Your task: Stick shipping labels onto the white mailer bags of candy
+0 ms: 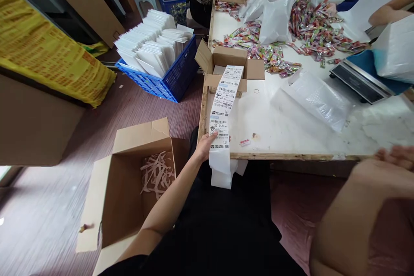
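My left hand [206, 145] pinches a long strip of printed shipping labels [223, 99] at the table's near left corner, thumb on top. The strip runs up into a small open cardboard box [229, 57] on the table, and its lower end hangs folded over my lap. Far to the right, beyond the table's front edge, my right hand [393, 161] is raised and smeared by motion. Whether its fingers hold anything does not show. A clear-white plastic bag [320, 97] lies flat on the table, left of a scale [362, 78] bearing a full white bag [396, 49].
Candy-like wrapped packets [317, 26] and white bags [274, 13] cover the table's far part. Two co-workers' arms reach in there. On the floor at left stand a blue crate [174, 75] of white packets and an open carton [123, 198] with paper strips.
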A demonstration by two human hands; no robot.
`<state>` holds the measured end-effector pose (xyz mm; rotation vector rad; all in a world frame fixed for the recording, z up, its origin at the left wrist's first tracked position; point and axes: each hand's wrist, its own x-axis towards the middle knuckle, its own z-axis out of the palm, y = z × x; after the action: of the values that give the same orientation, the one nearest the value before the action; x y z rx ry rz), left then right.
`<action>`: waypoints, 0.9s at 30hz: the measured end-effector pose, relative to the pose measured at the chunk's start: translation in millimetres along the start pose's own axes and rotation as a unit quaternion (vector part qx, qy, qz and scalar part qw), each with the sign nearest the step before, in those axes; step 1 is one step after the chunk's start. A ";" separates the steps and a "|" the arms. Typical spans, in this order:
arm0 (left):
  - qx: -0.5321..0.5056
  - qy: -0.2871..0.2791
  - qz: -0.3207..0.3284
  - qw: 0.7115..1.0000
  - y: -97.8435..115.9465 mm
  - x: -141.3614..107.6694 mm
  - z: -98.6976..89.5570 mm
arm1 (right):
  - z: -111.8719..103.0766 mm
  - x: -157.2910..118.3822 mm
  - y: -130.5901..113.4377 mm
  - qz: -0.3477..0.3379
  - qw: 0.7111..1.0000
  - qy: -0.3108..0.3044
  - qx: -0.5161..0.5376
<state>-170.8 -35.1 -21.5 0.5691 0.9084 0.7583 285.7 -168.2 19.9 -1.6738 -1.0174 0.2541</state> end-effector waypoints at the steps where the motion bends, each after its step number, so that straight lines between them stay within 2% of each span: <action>1: 0.004 0.003 0.001 1.000 -0.9 1.3 -1.5 | 18.8 12.7 -0.5 -0.004 0.997 0.077 -0.018; 2: 0.010 0.007 0.004 1.000 -2.1 2.7 -3.1 | 42.6 26.4 -1.0 0.004 0.990 0.128 -0.057; 3: 0.017 0.009 0.008 1.000 -3.4 4.0 -4.8 | 69.2 40.6 -1.4 0.001 0.983 0.114 -0.141; 6: 0.040 0.013 0.023 0.999 -8.5 7.8 -9.3 | 145.7 80.5 -2.4 -0.040 0.972 0.020 -0.230; 7: 0.048 0.012 0.027 0.998 -10.4 9.0 -10.4 | 165.3 91.3 -3.1 -0.045 0.960 -0.032 -0.273; 10: 0.067 0.008 0.057 0.996 -16.2 12.1 -11.7 | 201.7 113.8 -7.6 -0.027 0.889 -0.183 -0.418; 11: 0.072 0.005 0.076 0.994 -18.0 13.0 -11.8 | 207.8 117.7 -9.6 -0.018 0.870 -0.209 -0.446; 12: 0.078 0.001 0.097 0.992 -19.6 13.8 -12.1 | 211.3 119.6 -11.6 -0.013 0.863 -0.219 -0.454; 15: 0.102 -0.008 0.152 0.983 -23.3 14.2 -14.7 | 207.1 109.8 -15.8 -0.014 0.871 -0.214 -0.442; 18: 0.159 0.020 0.214 0.964 -24.5 6.9 -16.7 | 176.2 72.4 -17.9 -0.053 0.893 -0.186 -0.407; 19: 0.197 0.050 0.250 0.947 -24.2 2.4 -15.6 | 160.3 54.2 -19.5 -0.084 0.908 -0.164 -0.377; 21: 0.299 0.125 0.335 0.885 -22.9 -8.1 -7.8 | 124.9 13.3 -26.4 -0.159 0.933 -0.122 -0.297; 23: 0.387 0.150 0.391 0.821 -21.8 -16.4 8.5 | 91.6 -27.0 -37.8 -0.196 0.946 -0.094 -0.242; 24: 0.416 0.131 0.397 0.808 -21.9 -18.4 19.6 | 77.9 -44.6 -43.9 -0.200 0.951 -0.082 -0.223; 25: 0.438 0.095 0.387 0.806 -22.9 -18.3 32.0 | 66.5 -59.7 -49.3 -0.200 0.955 -0.071 -0.209; 27: 0.486 0.007 0.330 0.809 -27.7 -12.7 58.1 | 50.2 -83.0 -56.3 -0.191 0.960 -0.055 -0.196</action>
<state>-116.8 -69.1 -6.0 1.8671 1.0934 0.8717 176.3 -192.7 23.6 -1.7797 -1.5249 -0.1219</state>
